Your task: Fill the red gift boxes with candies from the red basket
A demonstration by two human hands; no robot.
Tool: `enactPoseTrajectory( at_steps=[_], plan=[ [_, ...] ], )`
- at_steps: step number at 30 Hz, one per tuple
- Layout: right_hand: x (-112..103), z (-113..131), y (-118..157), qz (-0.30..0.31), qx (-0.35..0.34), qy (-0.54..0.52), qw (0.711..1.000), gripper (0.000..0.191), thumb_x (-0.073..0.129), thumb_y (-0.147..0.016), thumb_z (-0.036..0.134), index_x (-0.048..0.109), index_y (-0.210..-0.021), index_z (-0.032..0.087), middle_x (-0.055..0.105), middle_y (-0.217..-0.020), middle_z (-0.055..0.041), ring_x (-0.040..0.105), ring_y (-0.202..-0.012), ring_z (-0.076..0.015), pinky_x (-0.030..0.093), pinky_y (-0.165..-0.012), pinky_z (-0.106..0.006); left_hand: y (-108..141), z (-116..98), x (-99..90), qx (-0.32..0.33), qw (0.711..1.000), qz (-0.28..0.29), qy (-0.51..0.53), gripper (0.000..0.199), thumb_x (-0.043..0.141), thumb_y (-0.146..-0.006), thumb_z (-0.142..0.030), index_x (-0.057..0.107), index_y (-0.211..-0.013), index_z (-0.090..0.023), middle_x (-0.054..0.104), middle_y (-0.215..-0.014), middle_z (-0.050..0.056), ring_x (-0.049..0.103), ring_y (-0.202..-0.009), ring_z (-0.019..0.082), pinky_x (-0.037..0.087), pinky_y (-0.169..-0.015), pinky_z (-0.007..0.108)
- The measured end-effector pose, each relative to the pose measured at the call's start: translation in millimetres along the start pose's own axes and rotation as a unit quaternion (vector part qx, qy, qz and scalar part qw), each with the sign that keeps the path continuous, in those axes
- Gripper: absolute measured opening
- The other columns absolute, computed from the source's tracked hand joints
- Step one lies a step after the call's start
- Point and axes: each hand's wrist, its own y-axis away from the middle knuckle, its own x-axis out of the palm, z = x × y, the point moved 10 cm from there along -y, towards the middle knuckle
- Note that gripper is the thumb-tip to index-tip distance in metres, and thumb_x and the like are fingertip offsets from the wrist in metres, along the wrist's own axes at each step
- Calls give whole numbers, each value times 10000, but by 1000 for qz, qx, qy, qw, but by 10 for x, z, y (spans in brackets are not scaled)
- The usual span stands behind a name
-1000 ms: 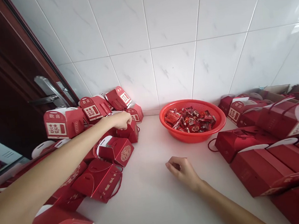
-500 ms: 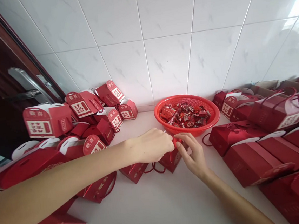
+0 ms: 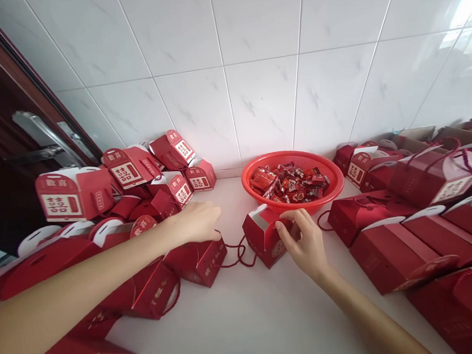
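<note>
Just below centre, the hands have parted since 0.5 s ago, uncovering the open red box [image 3: 264,242], which the right hand [image 3: 308,242] alone pinches at its edge, wrist bent. From lower left, the left hand [image 3: 199,220] reaches, palm down, over the neighbouring box [image 3: 198,265]; its grip cannot be told.

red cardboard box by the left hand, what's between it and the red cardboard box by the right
In the head view, looped dark-red cord lies on the white tabletop between the left box and the right box.
</note>
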Motion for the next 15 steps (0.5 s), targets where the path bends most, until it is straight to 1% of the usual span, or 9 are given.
enactPoseTrajectory(
  at_steps=[4, 5, 6, 7, 9, 11, 13, 15],
  plan=[
    [-20, 38, 6, -6, -6, -7, 1000, 122, 577, -938, 285, 613, -858, 200, 548, -766, 7, 473, -540, -86, 423, -527, -232, -318, 302, -103, -57, 998, -35, 14, 278, 655, -792, -305, 723, -991, -123, 725, -1061, 206, 693, -1000, 357, 521, -761, 364],
    [-24, 54, 8, -7, -10, -10, 1000, 120, 578, -936, 279, 615, -855, 198, 545, -762, 8, 474, -538, -85, 423, -524, -231, -420, 403, -124, -78, 996, -43, 28, 302, 685, -761, -298, 728, -1004, -124, 722, -1095, 209, 684, -1032, 365, 523, -776, 363],
    [-27, 71, 10, -7, -14, -15, 1000, 119, 579, -935, 274, 616, -853, 197, 542, -759, 8, 475, -535, -83, 424, -519, -229, -522, 517, -162, -104, 991, -63, 50, 331, 717, -719, -283, 734, -1015, -136, 717, -1131, 198, 671, -1066, 365, 523, -802, 357],
    [-31, 88, 12, -8, -19, -20, 1000, 117, 580, -934, 271, 616, -853, 195, 538, -758, 8, 475, -531, -81, 424, -514, -227, -615, 656, -188, -142, 983, -82, 79, 361, 732, -682, -252, 738, -1028, -148, 720, -1147, 179, 663, -1086, 361, 521, -825, 352],
    [-35, 116, 13, -6, -26, -28, 999, 111, 579, -933, 266, 615, -857, 192, 534, -758, 8, 480, -529, -79, 424, -503, -222, -804, 852, -204, -182, 974, -97, 90, 412, 705, -704, -258, 726, -1093, -124, 707, -1176, 202, 652, -1109, 377, 525, -837, 365],
    [-35, 133, 11, -2, -32, -33, 999, 106, 575, -932, 256, 609, -855, 193, 534, -757, 7, 485, -531, -79, 420, -494, -220, -956, 1013, -211, -213, 966, -112, 99, 450, 661, -747, -253, 701, -1155, -69, 676, -1224, 247, 633, -1151, 394, 528, -858, 373],
    [-42, 137, 6, -2, -37, -36, 999, 107, 568, -932, 245, 595, -841, 197, 533, -751, 7, 485, -535, -83, 412, -490, -222, -1064, 1134, -222, -237, 957, -124, 113, 477, 625, -780, -249, 674, -1206, -40, 649, -1267, 274, 622, -1178, 399, 532, -873, 377],
    [-50, 125, -1, -6, -38, -41, 998, 123, 558, -936, 240, 575, -820, 203, 530, -746, 8, 479, -543, -88, 408, -498, -228, -1129, 1213, -282, -255, 949, -140, 122, 513, 616, -790, -263, 649, -1249, -36, 619, -1315, 284, 611, -1200, 402, 534, -888, 385]
  ],
)
